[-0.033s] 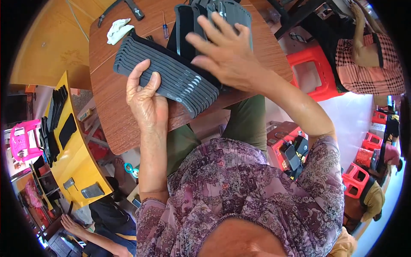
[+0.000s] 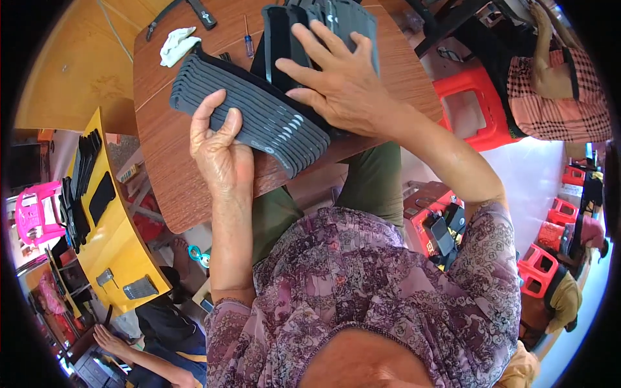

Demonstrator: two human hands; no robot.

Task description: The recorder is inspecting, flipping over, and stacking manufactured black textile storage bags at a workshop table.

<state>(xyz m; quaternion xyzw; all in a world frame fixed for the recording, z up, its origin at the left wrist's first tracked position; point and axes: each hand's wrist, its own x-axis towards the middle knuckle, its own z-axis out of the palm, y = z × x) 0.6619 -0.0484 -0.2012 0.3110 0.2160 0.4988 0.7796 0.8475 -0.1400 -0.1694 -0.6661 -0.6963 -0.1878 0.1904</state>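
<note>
My left hand [image 2: 218, 139] is closed round the near side of a fanned stack of dark grey, ribbed fabric pieces [image 2: 259, 107] with black backs and pale printed marks. The stack is tilted above the brown wooden table [image 2: 165, 168]. My right hand [image 2: 343, 81] has its fingers spread over a second bundle of black and grey pieces [image 2: 359, 26] at the far side. Whether its palm touches that bundle I cannot tell. Beyond the stack lie a blue-handled screwdriver [image 2: 248, 46], a crumpled white cloth [image 2: 178, 45] and a black strap [image 2: 202, 14].
At the left, a yellow table [image 2: 116, 239] carries more black and grey pieces. A red stool [image 2: 475, 110] stands by a seated person at the right. Near my right knee is a red box [image 2: 427, 220] holding dark items. Another person's arm [image 2: 149, 365] shows at lower left.
My right hand, blurred by motion earlier, shows sharply now and has shifted slightly left and down. The left hand still grips the stack.
</note>
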